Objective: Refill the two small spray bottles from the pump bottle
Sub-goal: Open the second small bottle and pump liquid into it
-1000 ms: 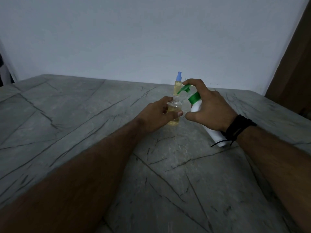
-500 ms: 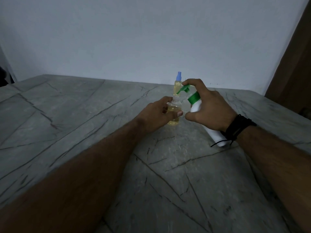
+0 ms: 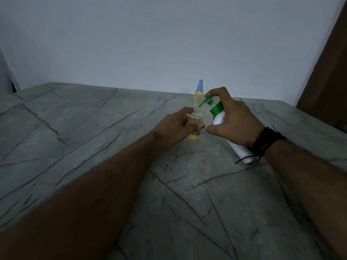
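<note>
Little had shifted since the earlier frames: both hands kept their holds, and the green nozzle stayed over the open neck. Grey stone bench [image 3: 93,147], dark-veined, filled the near view, both bare forearms reaching across it. Left hand [image 3: 174,126] was closed around an uncapped small spray bottle [image 3: 195,121], clear, partly filled with yellow liquid, standing upright near the bench's far edge. Right hand [image 3: 234,121], black corded wristband [image 3: 266,141] at the wrist, was clamped on a white pump bottle [image 3: 242,152], tilted left, base low toward the right; its forefinger sat on the green pump head [image 3: 208,101], whose spout pointed at the uncapped neck. Second small spray bottle [image 3: 199,94], blue-capped, yellow-filled, stood just behind, closer to the far edge. Plain pale wall [image 3: 169,44] rose beyond; brown panel [image 3: 330,76] at far right.
</note>
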`<state>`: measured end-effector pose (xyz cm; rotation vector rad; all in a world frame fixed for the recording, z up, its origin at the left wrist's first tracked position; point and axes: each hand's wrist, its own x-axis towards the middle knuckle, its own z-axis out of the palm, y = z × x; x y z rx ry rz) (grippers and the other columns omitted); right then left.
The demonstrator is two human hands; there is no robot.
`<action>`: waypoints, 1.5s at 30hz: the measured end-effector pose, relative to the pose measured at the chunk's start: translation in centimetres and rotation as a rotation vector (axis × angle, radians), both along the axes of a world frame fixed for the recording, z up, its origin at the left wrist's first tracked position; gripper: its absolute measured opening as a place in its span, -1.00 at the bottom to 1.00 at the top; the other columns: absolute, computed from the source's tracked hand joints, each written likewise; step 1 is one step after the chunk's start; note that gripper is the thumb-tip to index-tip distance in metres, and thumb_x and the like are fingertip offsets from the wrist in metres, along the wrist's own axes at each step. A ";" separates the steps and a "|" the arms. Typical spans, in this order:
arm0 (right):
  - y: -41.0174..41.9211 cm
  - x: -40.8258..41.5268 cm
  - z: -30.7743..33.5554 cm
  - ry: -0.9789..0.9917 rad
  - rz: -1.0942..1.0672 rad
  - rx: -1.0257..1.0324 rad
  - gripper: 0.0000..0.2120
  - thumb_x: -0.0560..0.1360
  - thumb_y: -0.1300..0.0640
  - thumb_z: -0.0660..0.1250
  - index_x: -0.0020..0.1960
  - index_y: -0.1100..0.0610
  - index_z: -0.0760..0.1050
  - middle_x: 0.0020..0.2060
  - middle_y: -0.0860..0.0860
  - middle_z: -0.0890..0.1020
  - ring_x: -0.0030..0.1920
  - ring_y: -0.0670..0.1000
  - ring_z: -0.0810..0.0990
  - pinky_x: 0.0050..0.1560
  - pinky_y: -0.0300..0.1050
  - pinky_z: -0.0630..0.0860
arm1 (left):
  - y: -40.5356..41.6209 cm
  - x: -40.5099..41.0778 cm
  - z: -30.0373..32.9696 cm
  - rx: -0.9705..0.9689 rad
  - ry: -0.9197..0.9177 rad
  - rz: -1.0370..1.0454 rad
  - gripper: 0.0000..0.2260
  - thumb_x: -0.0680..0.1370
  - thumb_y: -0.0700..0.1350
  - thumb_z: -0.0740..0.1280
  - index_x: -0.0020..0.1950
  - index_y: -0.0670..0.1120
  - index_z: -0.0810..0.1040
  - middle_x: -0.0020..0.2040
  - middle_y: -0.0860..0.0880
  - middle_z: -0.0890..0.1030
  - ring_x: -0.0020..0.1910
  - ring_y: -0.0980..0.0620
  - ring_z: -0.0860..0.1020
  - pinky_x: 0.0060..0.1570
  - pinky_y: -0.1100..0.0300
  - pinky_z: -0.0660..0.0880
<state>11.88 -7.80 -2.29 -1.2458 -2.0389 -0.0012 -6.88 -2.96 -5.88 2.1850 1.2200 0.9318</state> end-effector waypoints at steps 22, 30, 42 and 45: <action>0.1 0.1 0.0 -0.005 -0.001 -0.012 -0.31 0.27 0.11 0.50 0.31 -0.13 0.29 -0.27 -0.04 0.59 -0.30 -0.02 0.56 -0.26 -0.08 0.51 | 0.1 0.0 0.0 -0.003 -0.003 0.001 -0.48 0.51 0.20 0.35 0.42 0.07 0.35 0.28 0.07 0.55 0.09 0.18 0.52 -0.05 0.36 0.38; 0.0 0.0 0.0 -0.008 0.002 0.000 -0.28 0.28 0.10 0.50 0.36 -0.13 0.28 -0.33 -0.11 0.54 -0.33 -0.07 0.53 -0.31 -0.19 0.41 | 0.1 0.0 -0.1 -0.003 -0.005 0.004 -0.45 0.49 0.24 0.35 0.42 0.08 0.35 0.26 0.07 0.56 0.15 0.12 0.55 0.00 0.30 0.43; 0.0 0.1 0.0 -0.003 0.006 0.001 -0.28 0.28 0.13 0.50 0.35 -0.14 0.28 -0.30 -0.10 0.56 -0.32 -0.06 0.54 -0.29 -0.18 0.43 | -0.2 0.0 0.1 -0.007 -0.011 -0.006 -0.45 0.51 0.19 0.35 0.43 0.05 0.35 0.28 0.04 0.56 0.18 0.10 0.54 0.06 0.25 0.44; 0.0 0.1 0.0 -0.003 0.001 -0.006 -0.31 0.27 0.11 0.50 0.31 -0.12 0.29 -0.27 -0.10 0.57 -0.30 -0.04 0.56 -0.28 -0.13 0.46 | -0.2 0.0 0.1 -0.009 -0.001 -0.004 -0.45 0.50 0.20 0.35 0.43 0.05 0.34 0.29 0.03 0.55 0.19 0.07 0.54 0.08 0.23 0.45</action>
